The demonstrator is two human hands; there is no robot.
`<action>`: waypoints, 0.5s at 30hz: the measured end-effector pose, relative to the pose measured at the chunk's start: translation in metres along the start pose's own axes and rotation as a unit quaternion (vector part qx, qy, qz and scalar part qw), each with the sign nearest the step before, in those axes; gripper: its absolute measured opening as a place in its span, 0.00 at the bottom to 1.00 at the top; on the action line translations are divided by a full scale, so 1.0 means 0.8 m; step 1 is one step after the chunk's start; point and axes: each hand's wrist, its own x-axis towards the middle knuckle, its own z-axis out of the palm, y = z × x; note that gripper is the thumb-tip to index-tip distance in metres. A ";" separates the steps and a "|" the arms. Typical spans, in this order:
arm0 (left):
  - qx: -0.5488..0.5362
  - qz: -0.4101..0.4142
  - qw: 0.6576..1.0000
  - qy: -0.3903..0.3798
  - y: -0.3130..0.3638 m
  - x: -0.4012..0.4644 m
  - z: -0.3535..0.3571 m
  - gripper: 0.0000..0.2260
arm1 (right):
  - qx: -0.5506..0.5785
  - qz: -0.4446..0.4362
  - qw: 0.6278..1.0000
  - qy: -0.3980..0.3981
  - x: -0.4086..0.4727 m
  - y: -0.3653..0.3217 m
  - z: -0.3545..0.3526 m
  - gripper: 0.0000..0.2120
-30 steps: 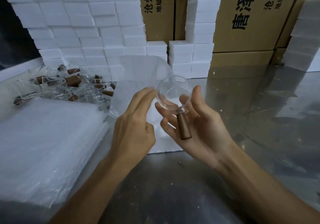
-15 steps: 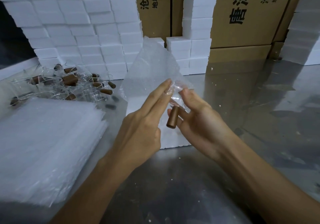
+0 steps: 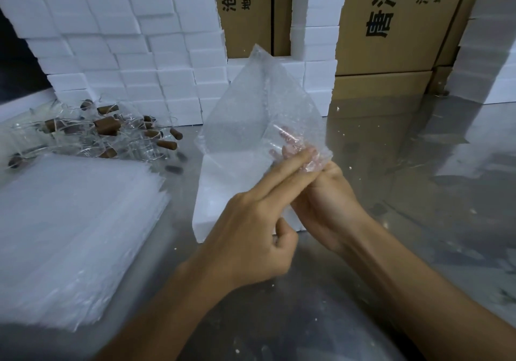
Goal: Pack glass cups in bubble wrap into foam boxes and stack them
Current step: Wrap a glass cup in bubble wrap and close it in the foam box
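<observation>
While right hand (image 3: 321,201) grips wrap (image 3: 251,115), left hand (image 3: 251,221) presses it, fingers straight; fold snug above foam box (image 3: 212,210).

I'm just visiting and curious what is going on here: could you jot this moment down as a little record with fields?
Left hand: index and middle fingers straight, pressing the clear bubble wrap sheet
Right hand: holds the wrap from beneath
Cup being wrapped: hidden
Open white foam box: behind the hands, on the shiny metal table
Waiting: pile of glass cups with brown wooden handles, stack of bubble wrap sheets
</observation>
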 end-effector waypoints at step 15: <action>-0.283 -0.425 0.810 0.288 -0.099 -0.003 -0.093 0.18 | 0.088 0.105 0.981 -0.141 0.001 -0.025 -0.006 0.22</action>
